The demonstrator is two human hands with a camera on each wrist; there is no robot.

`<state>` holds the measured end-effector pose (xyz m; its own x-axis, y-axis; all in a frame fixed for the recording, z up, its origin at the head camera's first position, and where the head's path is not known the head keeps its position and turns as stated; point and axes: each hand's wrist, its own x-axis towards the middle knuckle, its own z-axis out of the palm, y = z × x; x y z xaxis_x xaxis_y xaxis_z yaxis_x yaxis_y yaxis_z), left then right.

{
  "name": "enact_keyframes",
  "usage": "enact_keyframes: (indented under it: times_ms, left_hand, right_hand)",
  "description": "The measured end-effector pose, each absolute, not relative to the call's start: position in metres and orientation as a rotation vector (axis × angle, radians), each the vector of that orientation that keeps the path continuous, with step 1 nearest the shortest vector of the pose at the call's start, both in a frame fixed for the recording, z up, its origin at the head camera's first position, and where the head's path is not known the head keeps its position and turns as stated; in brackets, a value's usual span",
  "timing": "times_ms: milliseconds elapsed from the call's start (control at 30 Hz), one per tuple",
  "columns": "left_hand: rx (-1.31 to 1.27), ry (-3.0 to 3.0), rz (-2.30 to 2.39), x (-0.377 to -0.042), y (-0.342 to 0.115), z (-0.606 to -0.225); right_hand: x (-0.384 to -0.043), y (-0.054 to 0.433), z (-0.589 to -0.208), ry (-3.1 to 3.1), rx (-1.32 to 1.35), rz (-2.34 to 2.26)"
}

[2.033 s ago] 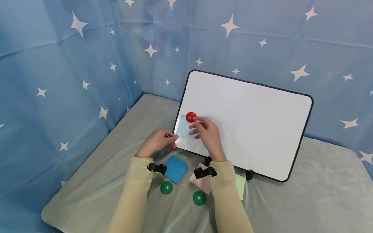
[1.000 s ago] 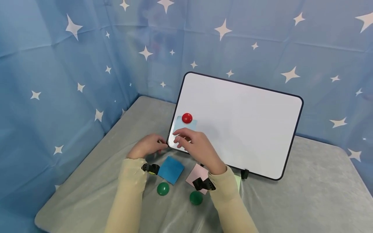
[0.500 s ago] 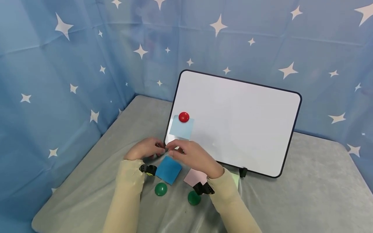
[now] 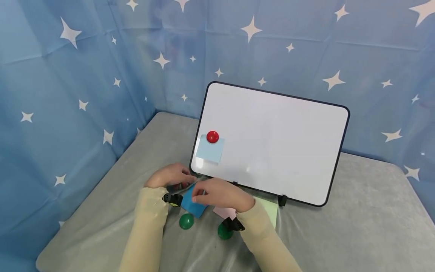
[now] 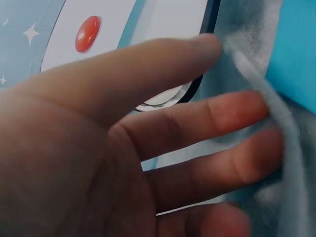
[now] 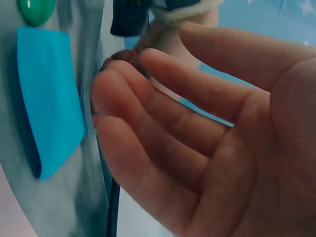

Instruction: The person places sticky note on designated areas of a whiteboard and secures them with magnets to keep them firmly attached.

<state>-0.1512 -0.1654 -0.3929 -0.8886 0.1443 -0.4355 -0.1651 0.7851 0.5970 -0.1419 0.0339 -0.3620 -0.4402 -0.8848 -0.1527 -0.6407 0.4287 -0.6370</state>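
My right hand [image 4: 221, 193] hovers over the table in front of the whiteboard [image 4: 278, 139], loosely curved and overlapping part of a blue paper square [image 4: 191, 206]. Nothing lies in its fingers in the right wrist view. By the board's lower left corner, my left hand [image 4: 170, 176] is low over the cloth, relaxed; its fingertips are right at a fold of grey cloth [image 5: 281, 113]. On the board, a round red magnet [image 4: 212, 136] sits over the top edge of a light blue paper square [image 4: 209, 151].
Two round green magnets lie on the grey cloth, one at the left [image 4: 186, 221] and another [image 4: 224, 233] partly behind the right wrist strap. A pink paper square [image 4: 222, 212] and a pale green one [image 4: 271, 207] are half hidden. Black feet [image 4: 282, 200] prop the board.
My right hand has come down from the red magnet, off the board, to above the blue square. My left hand has dropped from the light blue square's lower corner to the cloth.
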Motion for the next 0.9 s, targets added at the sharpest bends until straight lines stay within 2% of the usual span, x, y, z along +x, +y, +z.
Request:
enact_keyframes:
  times_ms: [233, 900]
  left_hand:
    - [0.007, 2.366, 1.100, -0.149, -0.162, -0.392]
    - [0.062, 2.406, 1.197, -0.148, -0.168, -0.394]
  right_hand:
    - [-0.127, 0.021, -0.368, 2.160, -1.287, -0.547]
    - [-0.110, 0.005, -0.381, 2.182, -1.343, -0.345]
